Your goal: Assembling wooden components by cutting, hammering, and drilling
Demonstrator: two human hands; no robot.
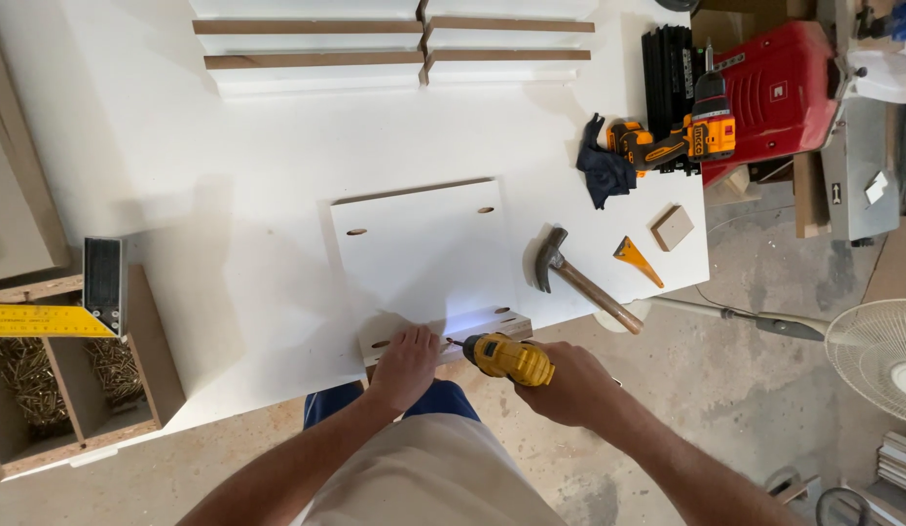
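Two hands work at the near edge of a big white table [229, 195]. The left hand [406, 362] lies flat with fingers pressed down on a small white board [443, 329] that stands on its edge. This small board sits right against the near side of a bigger white panel [424, 248] with oval holes in it. The right hand [568, 382] is wrapped tight around a yellow drill [506, 357]. The drill tip points left and touches the small board, just beside the left fingers. A small light shines on the wood there.

A hammer [579, 278] lies on the table to the right of the panel. Farther back rest a second orange drill [672, 144] and a dark cloth [604, 170]. On the left, a yellow square ruler [54, 317] sits on a wooden box of screws [73, 380]
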